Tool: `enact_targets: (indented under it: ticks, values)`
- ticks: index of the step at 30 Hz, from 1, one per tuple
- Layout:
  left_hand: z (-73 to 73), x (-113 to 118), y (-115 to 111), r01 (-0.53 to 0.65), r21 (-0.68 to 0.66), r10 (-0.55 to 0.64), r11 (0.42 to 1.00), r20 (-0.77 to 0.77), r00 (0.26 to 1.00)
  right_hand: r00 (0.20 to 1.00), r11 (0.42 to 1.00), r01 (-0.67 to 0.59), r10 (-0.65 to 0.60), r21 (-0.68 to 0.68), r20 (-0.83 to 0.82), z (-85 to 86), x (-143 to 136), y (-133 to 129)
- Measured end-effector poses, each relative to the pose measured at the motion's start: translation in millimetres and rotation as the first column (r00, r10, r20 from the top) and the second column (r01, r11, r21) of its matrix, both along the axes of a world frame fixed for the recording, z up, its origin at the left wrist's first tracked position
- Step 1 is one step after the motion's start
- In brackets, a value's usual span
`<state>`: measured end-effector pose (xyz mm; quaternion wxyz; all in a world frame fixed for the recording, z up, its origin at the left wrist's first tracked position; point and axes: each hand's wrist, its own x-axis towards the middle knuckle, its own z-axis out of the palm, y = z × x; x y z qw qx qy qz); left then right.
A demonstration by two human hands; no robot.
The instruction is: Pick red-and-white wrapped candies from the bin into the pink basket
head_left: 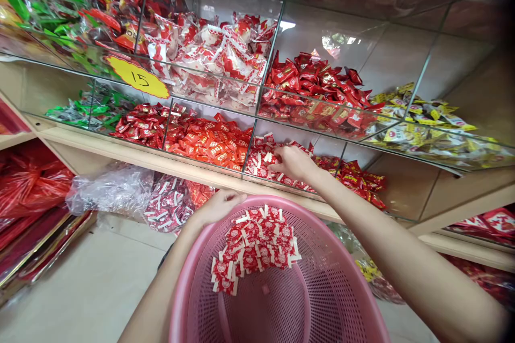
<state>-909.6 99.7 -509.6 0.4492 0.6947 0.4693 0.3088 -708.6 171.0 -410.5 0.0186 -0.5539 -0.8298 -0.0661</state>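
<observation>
A pink plastic basket [348,273] with perforated sides stands tilted in front of me. A pile of small red-and-white wrapped candies [257,241] lies against its far inner wall. My left hand [221,204] is closed over the basket's far left rim, its thumb along the edge. Above the basket, my right hand [295,162] reaches into a lower shelf compartment of matching red-and-white candies [257,163]. Its fingers are curled in among them, closed on wrapped candy; the exact pieces are partly hidden by the hand.
Clear-walled compartments hold orange-red packets [213,142], red-wrapped candies [314,83], yellow-and-white packets [426,112] and larger clear-and-red packets [225,59]. A yellow price tag [138,76] reads 15. Below the wooden shelf edge [120,144], plastic bags [112,190] lie on the floor.
</observation>
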Motion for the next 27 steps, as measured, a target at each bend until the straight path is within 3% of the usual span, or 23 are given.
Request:
enact_targets:
  ticks: [5,19,27]
  values:
    - [1.3,1,0,-0.001,-0.020,0.001,1.000,0.002,1.000,0.988,0.992,-0.123,0.125,-0.026,0.092,-5.8,-11,7]
    - [-0.5,0,0,-0.014,-0.003,0.014,1.000,-0.032,0.999,0.979,0.990,-0.075,0.096,-0.123,0.178,-9.7,-13,20]
    - [-2.7,0,1,-0.013,0.014,0.013,1.000,-0.058,0.998,0.977,0.992,-0.112,0.121,-0.064,0.174,-12.6,-7,15]
